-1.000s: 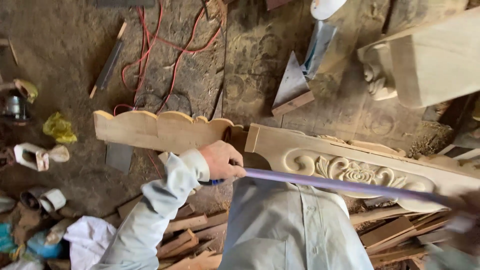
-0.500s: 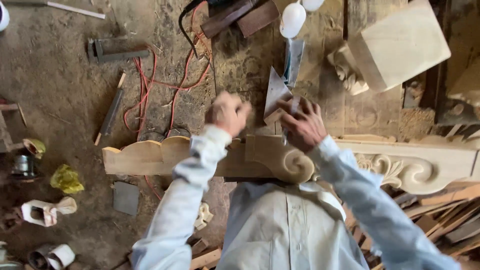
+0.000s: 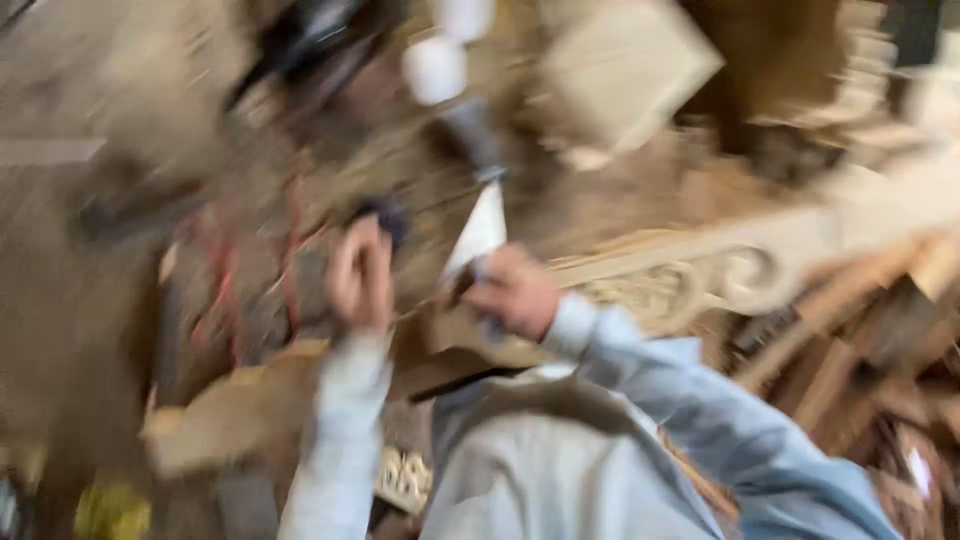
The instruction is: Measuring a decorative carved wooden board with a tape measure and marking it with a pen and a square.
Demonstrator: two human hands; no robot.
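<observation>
Heavy blur. The carved board (image 3: pixel 690 275) lies lengthwise left to right beneath both hands. Right hand (image 3: pixel 512 292) rests nearer it; left hand (image 3: pixel 360 275) is raised, apparently clenched; grips cannot be told.

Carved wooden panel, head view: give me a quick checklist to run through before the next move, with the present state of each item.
1. Picture sharp enough to judge: not ok, heavy motion blur.
2. Left hand in view: ok, raised above the carved wooden panel; something dark shows at its top, grip cannot tell.
3. Right hand in view: ok, near the panel's scrolled end; contact cannot tell.
4. Panel lying steady: cannot tell.
5. Red cable apart from the hands: cannot tell, it lies just left of the left hand.
6. Wood offcuts at right: ok, apart from both hands.
</observation>
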